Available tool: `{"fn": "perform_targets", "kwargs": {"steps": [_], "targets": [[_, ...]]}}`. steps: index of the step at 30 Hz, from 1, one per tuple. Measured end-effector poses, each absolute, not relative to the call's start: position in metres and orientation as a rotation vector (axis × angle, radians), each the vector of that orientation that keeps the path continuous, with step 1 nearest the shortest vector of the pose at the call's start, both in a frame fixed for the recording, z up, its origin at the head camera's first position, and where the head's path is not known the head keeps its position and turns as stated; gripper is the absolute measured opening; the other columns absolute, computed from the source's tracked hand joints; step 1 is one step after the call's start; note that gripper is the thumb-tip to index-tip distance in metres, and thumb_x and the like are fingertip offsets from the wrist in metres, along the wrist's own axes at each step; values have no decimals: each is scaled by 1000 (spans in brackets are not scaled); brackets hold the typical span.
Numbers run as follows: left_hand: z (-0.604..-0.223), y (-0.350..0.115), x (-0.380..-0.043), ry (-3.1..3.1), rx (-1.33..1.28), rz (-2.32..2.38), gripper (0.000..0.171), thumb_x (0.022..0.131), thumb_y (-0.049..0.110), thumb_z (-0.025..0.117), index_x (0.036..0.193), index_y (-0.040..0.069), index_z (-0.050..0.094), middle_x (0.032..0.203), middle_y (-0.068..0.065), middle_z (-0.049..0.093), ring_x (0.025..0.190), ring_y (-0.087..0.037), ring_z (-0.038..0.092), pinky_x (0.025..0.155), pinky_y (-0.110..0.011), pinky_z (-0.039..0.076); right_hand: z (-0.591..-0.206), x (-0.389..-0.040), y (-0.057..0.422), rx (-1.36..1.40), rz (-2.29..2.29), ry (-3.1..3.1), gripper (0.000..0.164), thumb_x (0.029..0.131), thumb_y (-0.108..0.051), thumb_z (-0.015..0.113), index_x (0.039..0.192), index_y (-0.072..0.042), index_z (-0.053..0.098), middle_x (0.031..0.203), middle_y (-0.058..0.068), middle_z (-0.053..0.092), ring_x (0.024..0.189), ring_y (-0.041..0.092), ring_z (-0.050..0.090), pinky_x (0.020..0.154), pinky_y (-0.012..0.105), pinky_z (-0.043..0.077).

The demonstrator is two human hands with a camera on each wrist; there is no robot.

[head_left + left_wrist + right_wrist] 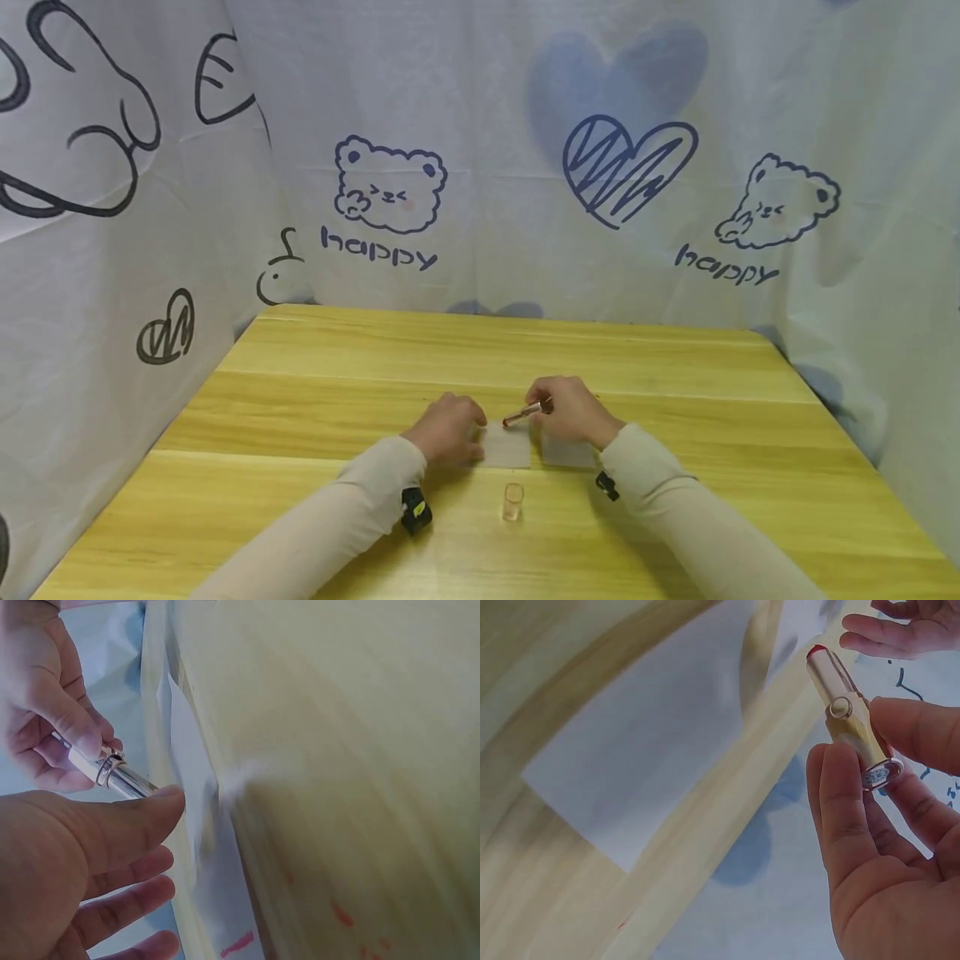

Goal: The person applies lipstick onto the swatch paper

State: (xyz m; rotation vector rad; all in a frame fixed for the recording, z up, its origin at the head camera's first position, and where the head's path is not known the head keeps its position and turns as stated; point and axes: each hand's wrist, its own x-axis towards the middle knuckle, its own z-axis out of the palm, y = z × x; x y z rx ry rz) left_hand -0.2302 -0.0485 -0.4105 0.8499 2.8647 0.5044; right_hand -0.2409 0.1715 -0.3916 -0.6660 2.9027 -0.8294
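Observation:
My right hand (572, 410) pinches a gold lipstick (844, 712) between thumb and fingers. Its red tip is bared and points left, over the upper part of a white paper sheet (506, 448). At that sheet's left edge is my left hand (447, 429), thumb extended and fingers loosely bent, holding nothing. The left wrist view shows a short red stroke (238, 944) on white paper. Under my right hand lies a second white sheet (567, 452), partly hidden by it. A clear cap (513, 502) stands on the table in front of the sheets.
The wood-grain table (375, 350) carries small red smears (341, 913) on its surface. White cloth (480, 108) with drawn bears and hearts hangs behind the table and along both sides. A dark wrist device (416, 510) is on the left sleeve.

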Motion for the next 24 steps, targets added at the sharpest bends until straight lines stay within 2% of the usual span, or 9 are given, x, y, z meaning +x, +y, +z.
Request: {"fn": "perform_targets", "kwargs": {"steps": [12, 24], "targets": [[-410, -40, -229, 2844, 819, 493, 35, 78, 19, 82, 109, 6, 73, 115, -7, 67, 106, -30, 55, 95, -46, 43, -398, -241, 173, -646, -856, 2916, 11, 84, -5, 75, 91, -8, 68, 82, -1, 63, 73, 12, 56, 66, 31, 49], [-413, -37, -229, 2857, 818, 433, 30, 76, 20, 83, 103, 9, 75, 108, -3, 69, 96, -25, 54, 86, -42, 45, -402, -239, 173, -675, -865, 2920, 10, 84, -4, 74, 91, -8, 68, 83, 0, 64, 75, 12, 58, 68, 32, 51]]}}
